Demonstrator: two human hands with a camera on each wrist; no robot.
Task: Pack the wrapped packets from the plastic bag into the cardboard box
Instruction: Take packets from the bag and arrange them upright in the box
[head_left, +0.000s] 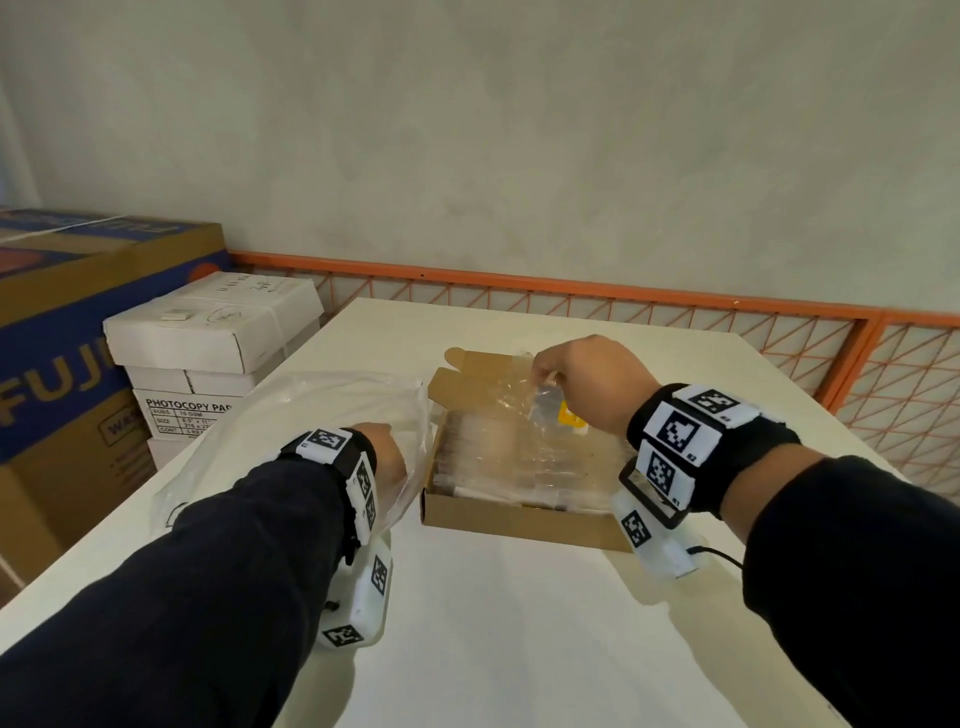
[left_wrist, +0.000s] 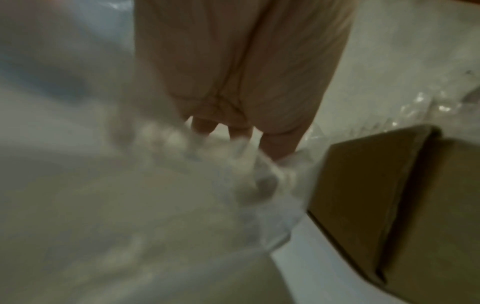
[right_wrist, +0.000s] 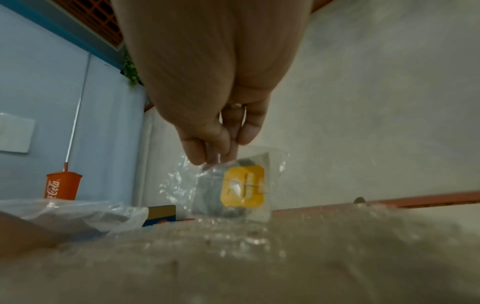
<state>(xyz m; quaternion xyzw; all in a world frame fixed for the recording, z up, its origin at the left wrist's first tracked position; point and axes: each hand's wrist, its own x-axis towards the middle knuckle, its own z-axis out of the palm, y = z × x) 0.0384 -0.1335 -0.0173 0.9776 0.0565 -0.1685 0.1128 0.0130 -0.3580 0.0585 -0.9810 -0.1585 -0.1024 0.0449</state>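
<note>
An open cardboard box (head_left: 519, 525) sits mid-table, filled with several clear-wrapped packets (head_left: 498, 457). My right hand (head_left: 550, 371) hovers over its far side and pinches the top edge of one clear packet (head_left: 550, 402) with a yellow label. In the right wrist view this packet (right_wrist: 242, 189) hangs from the right hand (right_wrist: 221, 156), just above the packets below. Left of the box lies the clear plastic bag (head_left: 311, 415). My left hand (head_left: 387, 447) grips its crumpled edge next to the box. In the left wrist view the left hand (left_wrist: 241, 133) digs into the blurred bag (left_wrist: 182, 205) beside the box wall (left_wrist: 389, 205).
The white table (head_left: 519, 623) ends at an orange mesh railing (head_left: 623, 291) behind. Stacked white paper boxes (head_left: 218, 332) and a large blue-and-brown carton (head_left: 62, 322) stand off the left edge. An orange cup with a straw (right_wrist: 62, 187) shows in the right wrist view.
</note>
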